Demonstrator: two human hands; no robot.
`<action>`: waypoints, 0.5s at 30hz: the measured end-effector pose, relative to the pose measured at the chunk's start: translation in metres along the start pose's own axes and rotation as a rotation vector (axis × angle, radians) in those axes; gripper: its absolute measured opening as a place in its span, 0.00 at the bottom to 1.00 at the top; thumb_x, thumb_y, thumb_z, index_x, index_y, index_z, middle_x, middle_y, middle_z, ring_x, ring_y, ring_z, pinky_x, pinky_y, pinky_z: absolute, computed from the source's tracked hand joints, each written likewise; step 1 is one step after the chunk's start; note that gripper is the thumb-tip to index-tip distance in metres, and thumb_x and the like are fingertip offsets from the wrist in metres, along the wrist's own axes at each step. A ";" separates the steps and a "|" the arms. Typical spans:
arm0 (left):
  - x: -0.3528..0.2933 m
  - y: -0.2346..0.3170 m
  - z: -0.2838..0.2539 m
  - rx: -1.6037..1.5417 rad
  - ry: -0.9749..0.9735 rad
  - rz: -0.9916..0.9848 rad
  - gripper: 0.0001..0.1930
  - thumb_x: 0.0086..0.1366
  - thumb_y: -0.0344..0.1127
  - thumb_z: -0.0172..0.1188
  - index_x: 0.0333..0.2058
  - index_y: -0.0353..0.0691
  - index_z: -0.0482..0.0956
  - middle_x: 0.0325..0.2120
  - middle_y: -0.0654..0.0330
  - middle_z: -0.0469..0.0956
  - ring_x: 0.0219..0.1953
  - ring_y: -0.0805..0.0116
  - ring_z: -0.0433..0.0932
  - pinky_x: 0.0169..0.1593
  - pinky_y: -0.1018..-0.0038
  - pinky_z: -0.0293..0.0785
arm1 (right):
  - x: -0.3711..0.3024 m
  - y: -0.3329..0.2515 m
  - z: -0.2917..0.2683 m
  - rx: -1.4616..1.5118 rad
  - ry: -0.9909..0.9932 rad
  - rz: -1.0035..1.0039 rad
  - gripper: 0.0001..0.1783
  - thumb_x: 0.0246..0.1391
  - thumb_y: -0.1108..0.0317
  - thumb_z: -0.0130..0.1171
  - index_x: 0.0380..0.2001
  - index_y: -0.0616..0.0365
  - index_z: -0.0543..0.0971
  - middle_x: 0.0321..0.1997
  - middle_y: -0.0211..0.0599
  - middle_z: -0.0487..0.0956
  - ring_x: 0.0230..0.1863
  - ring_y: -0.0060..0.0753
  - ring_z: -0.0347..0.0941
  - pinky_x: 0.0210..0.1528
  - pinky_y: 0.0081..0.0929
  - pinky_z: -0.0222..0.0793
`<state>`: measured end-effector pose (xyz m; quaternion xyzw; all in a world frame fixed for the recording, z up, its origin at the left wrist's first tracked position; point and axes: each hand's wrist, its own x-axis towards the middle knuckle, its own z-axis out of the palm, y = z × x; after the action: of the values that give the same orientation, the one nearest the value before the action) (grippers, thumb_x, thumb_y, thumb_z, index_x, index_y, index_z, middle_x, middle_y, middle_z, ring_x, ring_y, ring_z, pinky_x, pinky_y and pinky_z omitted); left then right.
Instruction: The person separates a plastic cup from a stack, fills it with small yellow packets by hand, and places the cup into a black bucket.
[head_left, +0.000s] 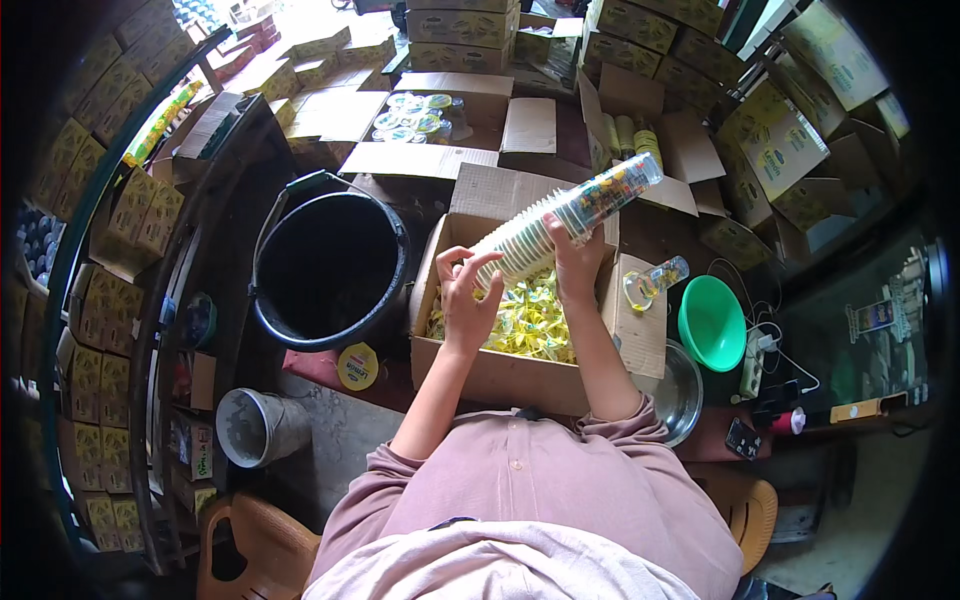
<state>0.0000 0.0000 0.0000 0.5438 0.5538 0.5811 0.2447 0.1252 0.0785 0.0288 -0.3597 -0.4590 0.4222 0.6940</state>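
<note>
A long stack of nested plastic cups, clear with colourful print and pale rims, lies slanted over an open cardboard box. My right hand is wrapped around its middle from below. At the stack's lower left end, my left hand has its bent fingers and thumb on the rims. Beneath the hands, the box holds a heap of small yellow-and-white wrapped packets. A single printed cup lies on the right box flap.
A large black bucket stands left of the box, beside a yellow round lid. On the right are a green bowl and a clear basin. Behind, an open carton holds lidded cups. A grey bucket stands lower left.
</note>
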 end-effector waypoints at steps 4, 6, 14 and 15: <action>-0.001 0.009 0.002 0.183 0.060 0.095 0.16 0.50 0.33 0.59 0.41 0.49 0.72 0.37 0.59 0.61 0.45 0.65 0.60 0.49 0.66 0.57 | -0.002 -0.001 0.001 -0.015 0.024 0.011 0.29 0.38 0.67 0.65 0.42 0.65 0.64 0.36 0.37 0.72 0.36 0.24 0.70 0.40 0.21 0.67; -0.001 0.011 0.005 0.287 0.104 0.133 0.15 0.50 0.32 0.59 0.39 0.48 0.72 0.37 0.58 0.61 0.46 0.63 0.60 0.49 0.65 0.56 | -0.004 0.000 0.004 0.000 0.033 0.002 0.29 0.37 0.67 0.66 0.42 0.65 0.64 0.37 0.37 0.72 0.36 0.24 0.70 0.41 0.21 0.67; 0.001 0.002 0.015 0.072 0.272 0.090 0.13 0.49 0.37 0.61 0.35 0.51 0.71 0.43 0.59 0.58 0.39 0.65 0.65 0.48 0.62 0.53 | -0.015 -0.005 0.015 0.041 0.056 0.031 0.31 0.39 0.70 0.64 0.45 0.67 0.60 0.39 0.38 0.71 0.38 0.24 0.69 0.43 0.21 0.66; 0.001 0.003 0.015 0.072 0.272 0.089 0.13 0.49 0.37 0.61 0.35 0.51 0.71 0.43 0.59 0.58 0.39 0.65 0.65 0.48 0.62 0.53 | -0.015 -0.005 0.015 0.041 0.056 0.031 0.31 0.39 0.70 0.64 0.45 0.67 0.60 0.39 0.38 0.71 0.38 0.24 0.69 0.43 0.21 0.66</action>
<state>0.0140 0.0060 -0.0001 0.4925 0.5777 0.6395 0.1214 0.1090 0.0642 0.0335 -0.3640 -0.4249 0.4320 0.7073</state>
